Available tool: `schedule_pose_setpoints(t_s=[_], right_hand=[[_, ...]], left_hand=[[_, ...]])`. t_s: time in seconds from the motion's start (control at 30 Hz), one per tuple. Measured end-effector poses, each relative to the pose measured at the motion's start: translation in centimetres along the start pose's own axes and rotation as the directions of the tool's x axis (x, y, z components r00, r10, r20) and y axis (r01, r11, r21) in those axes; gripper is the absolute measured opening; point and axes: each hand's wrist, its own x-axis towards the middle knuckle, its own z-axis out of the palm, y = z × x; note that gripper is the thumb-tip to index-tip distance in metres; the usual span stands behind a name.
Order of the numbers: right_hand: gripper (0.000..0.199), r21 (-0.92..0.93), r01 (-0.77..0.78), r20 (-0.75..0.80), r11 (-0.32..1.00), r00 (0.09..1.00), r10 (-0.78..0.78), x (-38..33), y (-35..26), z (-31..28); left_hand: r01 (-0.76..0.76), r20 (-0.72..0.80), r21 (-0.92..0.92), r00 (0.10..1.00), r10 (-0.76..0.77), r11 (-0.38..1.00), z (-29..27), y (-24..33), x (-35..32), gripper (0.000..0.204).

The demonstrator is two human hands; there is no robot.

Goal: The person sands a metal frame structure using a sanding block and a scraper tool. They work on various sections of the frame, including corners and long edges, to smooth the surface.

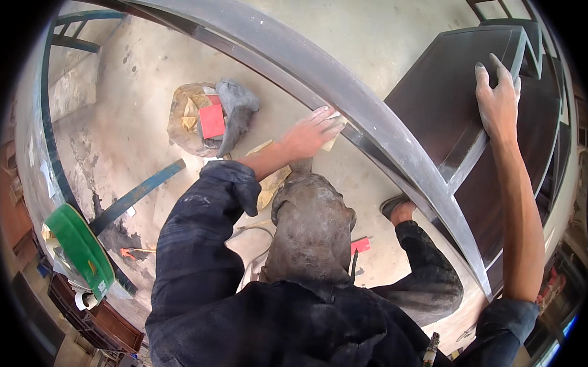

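A long grey-coated wooden rail, slightly dusty, runs from the upper left down to the lower right. My left hand presses a pale tan piece of sandpaper against the rail's near, lower edge, fingers stretched over it. On the right, a dark wooden panel piece with grey framing joins the rail through a crossbar. My right hand rests on that framing near its far end. Its fingers are spread and dusty, and it holds no tool.
An open bag with red and tan sheets and a grey cloth lies on the floor. More tan sheets are beside my left forearm. A green curved object rests at left near a blue bar. My foot is under the rail.
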Motion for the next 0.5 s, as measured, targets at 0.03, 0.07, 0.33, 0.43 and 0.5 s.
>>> schedule_pose_setpoints(t_s=[0.03,0.07,0.33,0.43,0.5], right_hand=[[0.06,-0.016,-0.012,-0.012,1.0,1.0,0.012,0.0,-0.2,-0.2],[0.06,0.018,-0.006,-0.01,1.0,1.0,0.006,0.1,-0.2,-0.3],[0.061,0.029,-0.005,-0.007,1.0,1.0,0.005,0.3,0.3,0.0],[0.061,0.018,-0.008,-0.018,1.0,1.0,0.009,0.6,0.7,0.5],[0.061,0.015,-0.008,-0.027,1.0,1.0,0.008,0.5,0.6,0.3]], left_hand=[[0.014,-0.055,0.025,0.998,-0.012,1.0,-0.5,-0.5,-0.3,0.052],[-0.014,0.001,0.012,1.0,0.014,1.0,-0.3,0.1,0.3,0.052],[0.054,0.007,0.011,0.999,-0.054,0.998,-0.5,-1.3,-0.5,0.048],[-0.022,0.163,-0.023,0.986,0.026,0.999,0.3,1.8,1.7,0.046],[-0.063,0.071,-0.019,0.995,0.064,0.998,-0.1,1.0,1.7,0.046]])
